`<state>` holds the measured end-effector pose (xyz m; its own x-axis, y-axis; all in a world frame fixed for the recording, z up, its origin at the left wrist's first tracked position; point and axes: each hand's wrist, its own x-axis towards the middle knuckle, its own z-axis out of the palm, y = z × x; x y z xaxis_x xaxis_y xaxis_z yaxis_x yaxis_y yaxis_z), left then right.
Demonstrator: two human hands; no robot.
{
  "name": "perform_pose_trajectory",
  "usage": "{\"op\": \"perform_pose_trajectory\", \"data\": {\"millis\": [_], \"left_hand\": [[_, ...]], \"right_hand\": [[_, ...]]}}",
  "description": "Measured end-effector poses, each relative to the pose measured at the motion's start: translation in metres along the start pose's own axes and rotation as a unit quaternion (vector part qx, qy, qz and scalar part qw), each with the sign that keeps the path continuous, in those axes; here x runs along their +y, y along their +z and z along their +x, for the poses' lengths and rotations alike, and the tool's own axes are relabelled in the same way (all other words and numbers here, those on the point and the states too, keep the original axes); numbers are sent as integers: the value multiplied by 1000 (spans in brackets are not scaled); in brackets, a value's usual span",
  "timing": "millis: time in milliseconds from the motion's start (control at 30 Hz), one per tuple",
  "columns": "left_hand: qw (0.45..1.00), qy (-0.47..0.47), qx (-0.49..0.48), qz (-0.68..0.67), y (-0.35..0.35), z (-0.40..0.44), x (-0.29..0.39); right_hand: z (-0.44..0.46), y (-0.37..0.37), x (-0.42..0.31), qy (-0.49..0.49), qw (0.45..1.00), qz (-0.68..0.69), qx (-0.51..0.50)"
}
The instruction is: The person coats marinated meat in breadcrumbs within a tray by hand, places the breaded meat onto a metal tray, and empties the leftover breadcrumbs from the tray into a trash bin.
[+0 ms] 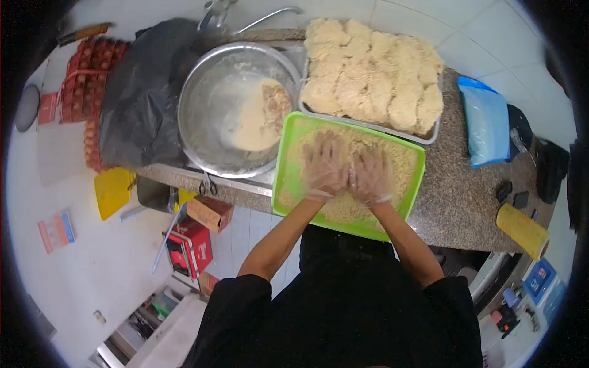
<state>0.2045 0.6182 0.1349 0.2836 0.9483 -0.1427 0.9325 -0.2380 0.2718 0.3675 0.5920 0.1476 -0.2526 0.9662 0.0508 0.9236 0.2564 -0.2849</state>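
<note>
At far left is a tied stack of egg trays (92,70). Beside it sits a black bag (141,92), its contents hidden. The metal bowl (202,110) comes next, with pale batter (248,132) pooled toward its right side and 1 lumpy piece (276,104) lying in that pool. Scissors (207,184) are at the front edge of the bench (454,190), near the bowl.

Just right of the bowl, the green tray (293,175) holds a layer of crumbs (402,162), with some green base bare at its left end. Inside it are 2 hands in clear gloves, side by side: the left hand (325,165) palm down with fingers spread, the right hand (371,175) likewise flat and spread. What lies under the palms cannot be told.

Behind the green tray, a metal tray (434,135) is heaped above its rim with breaded pieces (371,76) in rows. Farther right lie a blue bag (485,122) and, at the bench's right end, a yellow roll (521,230).
</note>
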Motion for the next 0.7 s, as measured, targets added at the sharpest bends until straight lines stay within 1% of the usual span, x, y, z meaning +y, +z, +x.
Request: {"op": "perform_pose_trajectory", "data": {"millis": [33,133,233,300,333,367,400,433,467,533,600,633,667,700], "left_hand": [[1000,5,3,-8,-2,4,-1],[1000,15,9,0,-8,1,0],[998,29,48,10,4,1,-4],[994,7,99,-47,2,-20,-13],[989,-2,127,-74,-10,-25,-16],[992,-61,82,-70,-22,-37,-18],[990,-120,37,-66,-54,-56,-11],[982,-176,-10,-60,-72,-73,-5],[980,-180,-59,-56,-68,-84,-5],[968,-189,-156,-48,-41,-103,-13],[976,-141,-135,-95,5,-108,-8],[978,-117,-124,-118,27,-109,-4],[978,-99,-124,-133,44,-107,1],[976,-86,-127,-154,53,-103,5]], "right_hand": [[2,-5,1,0,1000,0,4],[-1,14,11,-65,996,-25,54],[-4,17,16,-43,998,-16,45],[-23,6,25,-33,997,-3,74],[-27,-2,34,-27,995,2,91],[-38,-12,40,31,1000,6,-3],[-56,-23,44,88,991,11,-97],[-68,-31,38,126,978,25,-165],[-80,-40,33,162,958,33,-233],[-90,-51,11,189,927,63,-319],[-91,-49,-17,199,933,129,-271],[-92,-33,-20,240,911,213,-258],[-93,-17,-23,280,882,293,-240],[-97,36,-17,353,805,418,-229]]}}
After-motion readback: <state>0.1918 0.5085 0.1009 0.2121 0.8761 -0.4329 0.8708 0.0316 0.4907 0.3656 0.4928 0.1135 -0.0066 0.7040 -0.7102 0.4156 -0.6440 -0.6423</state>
